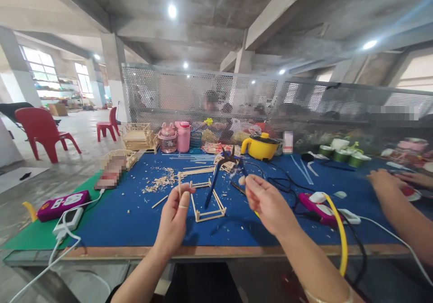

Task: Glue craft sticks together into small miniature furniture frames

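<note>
Left hand: the left hand [176, 210] is raised over the near table edge, thumb and fingers pressed together on a thin pale wooden stick [179, 186] held upright.
Right hand: the right hand [267, 201] is closed around one handle of the blue-handled pliers [223, 167], whose dark jaws point up and away, the other handle slanting down towards the frame.
Frame: a small rectangular frame of pale wooden sticks [208, 204] lies on the blue table mat [135, 217] between the two hands.
Scraps: a heap of wood shavings [158, 181] lies left of the frame.
Right of frame: a pink and white glue gun [316, 206] lies by black cables.
Far edge: a yellow electric pot [260, 146], a pink bottle [183, 136].
Left edge: a magenta case [61, 204], a white charger [69, 219].
Other person: an arm [395, 204] rests at the right.
</note>
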Available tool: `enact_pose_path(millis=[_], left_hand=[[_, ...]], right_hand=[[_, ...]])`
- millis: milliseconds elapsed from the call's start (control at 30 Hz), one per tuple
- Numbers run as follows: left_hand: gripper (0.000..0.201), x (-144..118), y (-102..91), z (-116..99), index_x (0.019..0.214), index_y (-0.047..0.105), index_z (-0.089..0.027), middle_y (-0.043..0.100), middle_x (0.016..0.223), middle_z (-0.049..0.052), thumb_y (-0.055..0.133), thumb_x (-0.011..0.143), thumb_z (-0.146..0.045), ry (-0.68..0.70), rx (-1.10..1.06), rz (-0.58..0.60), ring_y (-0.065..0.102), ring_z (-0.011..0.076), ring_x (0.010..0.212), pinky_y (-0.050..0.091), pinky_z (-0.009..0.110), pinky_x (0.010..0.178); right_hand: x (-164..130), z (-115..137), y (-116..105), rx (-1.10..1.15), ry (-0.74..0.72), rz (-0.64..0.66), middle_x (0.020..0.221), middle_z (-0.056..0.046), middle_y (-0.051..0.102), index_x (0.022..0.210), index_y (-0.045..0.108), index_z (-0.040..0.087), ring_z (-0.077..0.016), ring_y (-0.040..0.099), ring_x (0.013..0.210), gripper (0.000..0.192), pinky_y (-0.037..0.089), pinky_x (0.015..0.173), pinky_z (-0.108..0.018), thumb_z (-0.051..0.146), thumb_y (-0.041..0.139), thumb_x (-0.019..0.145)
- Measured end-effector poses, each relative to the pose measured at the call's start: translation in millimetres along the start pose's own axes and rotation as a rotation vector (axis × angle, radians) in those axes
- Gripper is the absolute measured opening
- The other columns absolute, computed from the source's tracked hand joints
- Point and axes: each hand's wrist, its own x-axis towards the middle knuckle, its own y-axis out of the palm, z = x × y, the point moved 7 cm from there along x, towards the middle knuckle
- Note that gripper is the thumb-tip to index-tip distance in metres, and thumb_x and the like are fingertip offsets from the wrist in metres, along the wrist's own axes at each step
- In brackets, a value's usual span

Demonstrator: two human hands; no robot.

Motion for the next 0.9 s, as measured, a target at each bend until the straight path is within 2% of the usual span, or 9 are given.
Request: enact_pose_path(millis=[133, 233, 300, 367, 433, 500, 633, 767, 900], left_hand=[[0.044, -15, 24.2, -15, 0.109, 0.052, -0.016, 0.056, 0.072, 0.001, 0.049, 0.083, -0.051, -0.111, -0.188, 0.198, 0.046, 0.0101, 0.06, 0.037, 0.021, 0.055], [0.043, -21, 23.4, -11, 0.103, 0.052, -0.016, 0.044, 0.06, -0.005, 0.053, 0.08, -0.052, -0.141, -0.268, 0.12, 0.036, 0.0072, 0.052, 0.031, 0.019, 0.049], [0.043, -23, 22.8, -4, 0.101, 0.051, -0.017, 0.036, 0.056, -0.007, 0.053, 0.08, -0.055, -0.18, -0.309, 0.077, 0.029, 0.0062, 0.047, 0.026, 0.019, 0.044], [0.042, -25, 28.7, 2, 0.099, 0.051, -0.017, 0.031, 0.054, -0.009, 0.051, 0.081, -0.055, -0.22, -0.325, 0.126, 0.025, 0.0061, 0.045, 0.022, 0.018, 0.042], [0.039, -29, 37.6, 5, 0.098, 0.052, -0.017, 0.036, 0.056, -0.007, 0.049, 0.083, -0.053, -0.222, -0.296, 0.231, 0.03, 0.0065, 0.047, 0.028, 0.018, 0.045], [0.036, -33, 45.0, 4, 0.101, 0.054, -0.017, 0.049, 0.067, -0.002, 0.048, 0.085, -0.049, -0.185, -0.25, 0.334, 0.042, 0.0084, 0.057, 0.038, 0.02, 0.055], [0.04, -34, 39.2, 5, 0.103, 0.057, -0.016, 0.057, 0.085, 0.004, 0.039, 0.089, -0.048, -0.145, -0.122, 0.319, 0.049, 0.0139, 0.075, 0.042, 0.025, 0.07], [0.045, -28, 23.1, 11, 0.114, 0.052, -0.018, 0.052, 0.074, 0.0, 0.034, 0.09, -0.05, -0.201, -0.14, 0.225, 0.04, 0.0094, 0.059, 0.036, 0.021, 0.056], [0.052, -28, 24.6, 13, 0.131, 0.04, -0.022, 0.049, 0.069, -0.003, 0.039, 0.088, -0.051, -0.296, -0.248, 0.297, 0.028, 0.0056, 0.047, 0.024, 0.019, 0.043]], right_hand=[[-30, -14, 31, 0.189, 0.076, 0.064, 0.051, 0.009, 0.026, 0.078, 0.055, 0.018, -0.0037, 0.017, 0.043, 0.035, 0.012, 0.039, -0.017, 0.051, 0.065, 0.072], [-37, -21, 42, 0.337, 0.11, 0.135, 0.05, 0.008, 0.028, 0.077, 0.056, 0.018, -0.0036, 0.019, 0.041, 0.035, 0.016, 0.038, -0.016, 0.052, 0.062, 0.074], [-38, -23, 48, 0.479, 0.105, 0.227, 0.057, 0.003, 0.043, 0.082, 0.06, 0.019, -0.0068, 0.036, 0.046, 0.042, 0.032, 0.043, -0.019, 0.06, 0.053, 0.077], [-42, -23, 55, 0.581, 0.077, 0.363, 0.084, -0.006, 0.059, 0.097, 0.061, 0.022, -0.0161, 0.056, 0.073, 0.052, 0.047, 0.062, -0.029, 0.067, 0.048, 0.075], [-49, -26, 68, 0.572, 0.066, 0.541, 0.116, -0.01, 0.056, 0.114, 0.055, 0.025, -0.0243, 0.053, 0.105, 0.056, 0.045, 0.084, -0.039, 0.059, 0.059, 0.069], [-58, -33, 80, 0.484, 0.083, 0.659, 0.128, -0.01, 0.05, 0.121, 0.05, 0.025, -0.0263, 0.045, 0.119, 0.062, 0.039, 0.094, -0.042, 0.036, 0.067, 0.063], [-57, -40, 81, 0.392, 0.069, 0.569, 0.131, -0.007, 0.05, 0.121, 0.049, 0.025, -0.024, 0.043, 0.123, 0.067, 0.033, 0.102, -0.042, 0.013, 0.055, 0.056], [-44, -27, 54, 0.334, -0.039, 0.468, 0.127, -0.007, 0.052, 0.124, 0.041, 0.027, -0.0233, 0.048, 0.119, 0.069, 0.035, 0.102, -0.045, 0.013, 0.052, 0.058], [-37, -26, 31, -0.148, 0.005, 0.481, 0.13, -0.009, 0.051, 0.137, 0.03, 0.025, -0.024, 0.05, 0.117, 0.074, 0.038, 0.1, -0.046, 0.015, 0.052, 0.067]])
